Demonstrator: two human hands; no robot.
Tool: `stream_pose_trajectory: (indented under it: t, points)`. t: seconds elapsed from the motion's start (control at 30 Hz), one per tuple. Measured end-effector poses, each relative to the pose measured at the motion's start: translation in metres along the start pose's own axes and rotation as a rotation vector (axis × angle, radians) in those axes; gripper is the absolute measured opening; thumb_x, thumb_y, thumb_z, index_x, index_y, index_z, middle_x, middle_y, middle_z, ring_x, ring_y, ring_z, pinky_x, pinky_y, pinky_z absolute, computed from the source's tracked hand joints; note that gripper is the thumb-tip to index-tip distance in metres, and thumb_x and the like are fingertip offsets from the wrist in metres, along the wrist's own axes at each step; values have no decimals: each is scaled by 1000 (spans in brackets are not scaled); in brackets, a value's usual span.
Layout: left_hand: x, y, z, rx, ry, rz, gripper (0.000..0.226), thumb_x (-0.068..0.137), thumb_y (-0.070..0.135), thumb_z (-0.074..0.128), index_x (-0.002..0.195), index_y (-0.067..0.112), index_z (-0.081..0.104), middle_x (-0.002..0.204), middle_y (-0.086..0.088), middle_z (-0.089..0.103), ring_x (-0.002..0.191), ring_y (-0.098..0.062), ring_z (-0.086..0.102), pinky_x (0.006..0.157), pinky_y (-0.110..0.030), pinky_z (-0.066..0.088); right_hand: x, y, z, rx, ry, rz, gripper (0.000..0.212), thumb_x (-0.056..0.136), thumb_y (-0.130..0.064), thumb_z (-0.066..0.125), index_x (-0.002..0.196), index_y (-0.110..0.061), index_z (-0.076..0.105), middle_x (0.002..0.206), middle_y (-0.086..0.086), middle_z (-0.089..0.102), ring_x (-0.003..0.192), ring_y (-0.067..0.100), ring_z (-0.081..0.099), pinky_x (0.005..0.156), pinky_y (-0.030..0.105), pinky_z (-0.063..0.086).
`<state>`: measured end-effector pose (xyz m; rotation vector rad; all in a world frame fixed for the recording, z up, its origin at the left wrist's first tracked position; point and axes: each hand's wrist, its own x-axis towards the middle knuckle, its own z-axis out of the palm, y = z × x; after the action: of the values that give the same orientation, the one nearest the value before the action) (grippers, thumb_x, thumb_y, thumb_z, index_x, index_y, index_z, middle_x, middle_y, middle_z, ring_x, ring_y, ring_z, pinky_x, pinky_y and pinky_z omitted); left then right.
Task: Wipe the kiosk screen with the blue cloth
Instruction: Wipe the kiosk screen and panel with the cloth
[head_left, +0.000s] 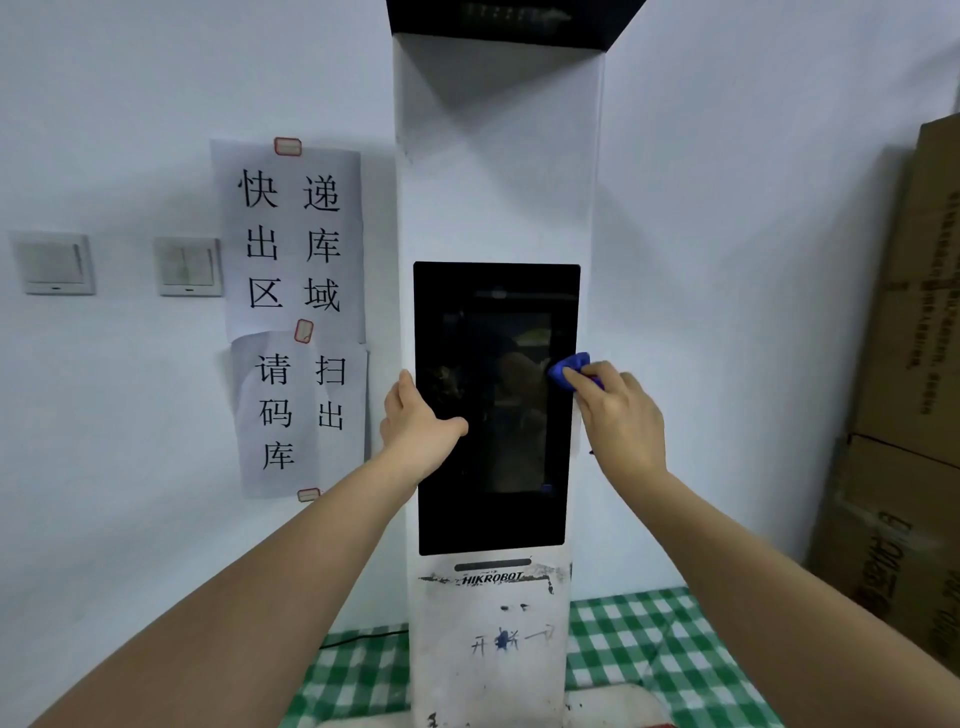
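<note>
Parcel pickup room: scan-out kiosk (493, 208), cartons (909, 364)

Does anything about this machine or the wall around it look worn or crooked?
Yes. The kiosk paint is scraped and scuffed around its logo, with blue scribbles below. The lower paper sign beside it hangs crumpled and slightly tilted.
</note>
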<state>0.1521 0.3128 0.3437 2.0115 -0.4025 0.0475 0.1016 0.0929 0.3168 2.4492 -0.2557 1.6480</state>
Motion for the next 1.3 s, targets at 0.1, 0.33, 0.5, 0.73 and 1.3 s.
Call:
stream_pose_trajectory:
  t: [0.1, 0.33, 0.5, 0.73, 1.3]
  points:
    - [1, 2, 1, 6, 3, -11, 92, 87, 21, 59, 152, 21, -6, 160, 2, -1, 144, -30, 18, 115, -43, 25, 19, -2, -9, 28, -16, 15, 51, 65, 8, 77, 108, -17, 69, 95, 7, 63, 67, 30, 55, 43, 28, 43]
    - [1, 0, 0, 8, -5, -1, 91, 88, 19, 58, 152, 22, -7, 160, 2, -2, 145, -29, 15, 116, -43, 23, 29, -16, -4, 74, 35, 120, 43, 76, 5, 69, 114, -16, 67, 99, 7, 62, 72, 28, 54, 46, 29, 43]
    - [0, 0, 0, 25, -7, -3, 91, 88, 19, 58, 152, 22, -7, 160, 1, -2, 145, -30, 14, 117, -44, 22, 10, -8, 2, 0, -9, -154, 48, 60, 5, 81, 102, -17, 71, 90, 3, 63, 61, 25, 53, 41, 24, 39]
    - [-2, 1, -1, 3, -16, -7, 92, 88, 20, 59, 152, 23, -6, 160, 1, 1, 145, -30, 17, 116, -43, 24, 32, -21, -11, 166, 44, 156, 31, 85, -3, 62, 114, -13, 67, 100, 9, 61, 77, 31, 56, 52, 36, 49]
    - [-10, -2, 0, -107, -73, -15, 93, 91, 8, 55, 151, 33, -11, 153, -8, 23, 61, 0, 30, 52, -14, 27, 5, -17, 3, 67, 16, 53, 41, 72, 4, 74, 109, -14, 69, 91, 7, 61, 67, 28, 55, 41, 26, 41]
